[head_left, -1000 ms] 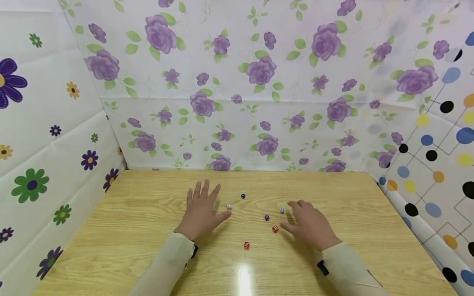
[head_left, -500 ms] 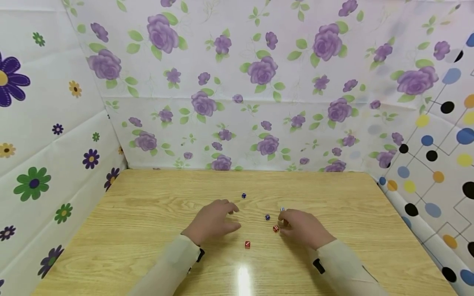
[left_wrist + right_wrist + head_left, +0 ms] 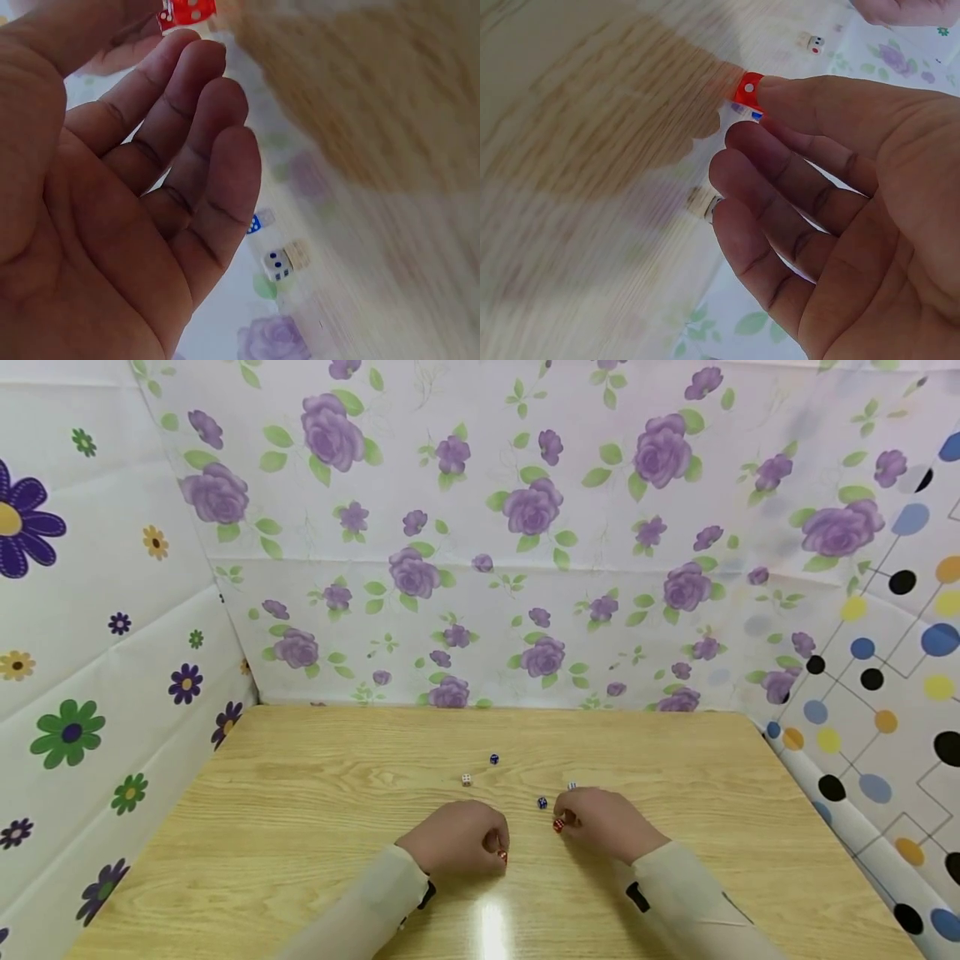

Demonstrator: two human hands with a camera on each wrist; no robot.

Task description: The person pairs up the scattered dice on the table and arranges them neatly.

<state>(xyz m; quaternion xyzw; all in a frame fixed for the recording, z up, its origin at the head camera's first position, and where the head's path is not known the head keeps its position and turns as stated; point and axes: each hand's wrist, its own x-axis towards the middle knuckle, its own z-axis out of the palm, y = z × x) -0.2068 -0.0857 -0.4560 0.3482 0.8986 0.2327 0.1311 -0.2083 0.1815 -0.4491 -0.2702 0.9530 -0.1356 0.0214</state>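
Note:
My left hand (image 3: 465,838) pinches a red die (image 3: 503,857) between thumb and forefinger, low over the wooden table. At the top of the left wrist view that red die (image 3: 187,10) shows at the fingertips. Opposite it, my right hand (image 3: 606,823) pinches a second red die (image 3: 558,826); its thumb lies against the die (image 3: 748,88) in the right wrist view. Just left of the right hand sits a blue die (image 3: 542,803). Behind its knuckles a white die (image 3: 572,786) is partly hidden.
Farther back on the wooden table (image 3: 315,793) lie another white die (image 3: 467,780) and another blue die (image 3: 494,759). A floral cloth (image 3: 480,610) hangs at the table's far edge, and patterned cloths flank both sides.
My left hand has come down toward me from beside the far white die and taken hold of the front red die. The right hand has moved slightly left, closing its fingers on the other red die.

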